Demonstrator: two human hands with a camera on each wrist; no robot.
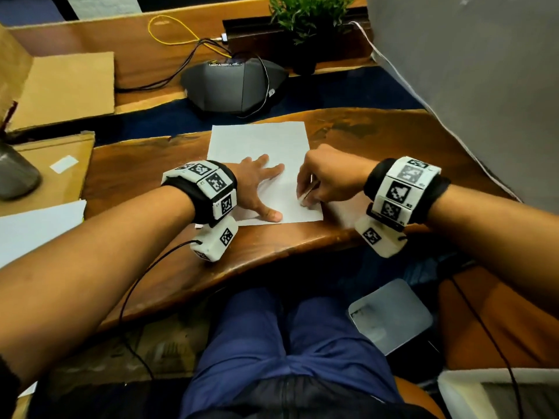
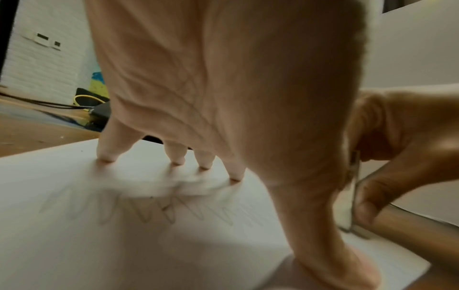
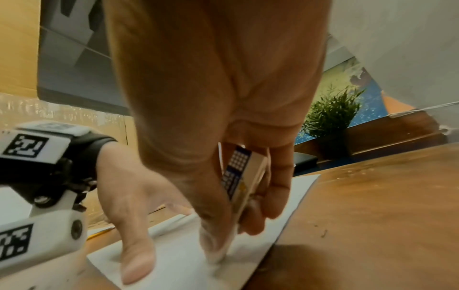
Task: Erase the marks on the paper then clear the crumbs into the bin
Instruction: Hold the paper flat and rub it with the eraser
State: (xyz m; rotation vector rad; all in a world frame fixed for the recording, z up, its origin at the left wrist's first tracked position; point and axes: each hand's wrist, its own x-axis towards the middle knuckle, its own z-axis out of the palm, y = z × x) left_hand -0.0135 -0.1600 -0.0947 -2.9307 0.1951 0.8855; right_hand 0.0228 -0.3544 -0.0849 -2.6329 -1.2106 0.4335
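Note:
A white sheet of paper (image 1: 260, 143) lies on the wooden desk (image 1: 378, 137). My left hand (image 1: 260, 182) presses flat on it with spread, straight fingers (image 2: 106, 155). Faint zigzag pencil marks (image 2: 154, 212) run across the sheet under that palm. My right hand (image 1: 320, 179) pinches a white eraser in a blue-checked sleeve (image 3: 238, 176) and presses its tip (image 3: 218, 255) onto the paper near the right edge. In the left wrist view the eraser (image 2: 352, 188) shows at the far right. A pale grey bin (image 1: 390, 316) sits on the floor below the desk, right of my knees.
A dark conference speaker (image 1: 233, 83) with cables stands beyond the paper. A potted plant (image 1: 305, 22) is at the back. Cardboard pieces (image 1: 66, 89) and a grey vessel (image 1: 15, 173) lie to the left. A pale wall panel (image 1: 472, 86) borders the right.

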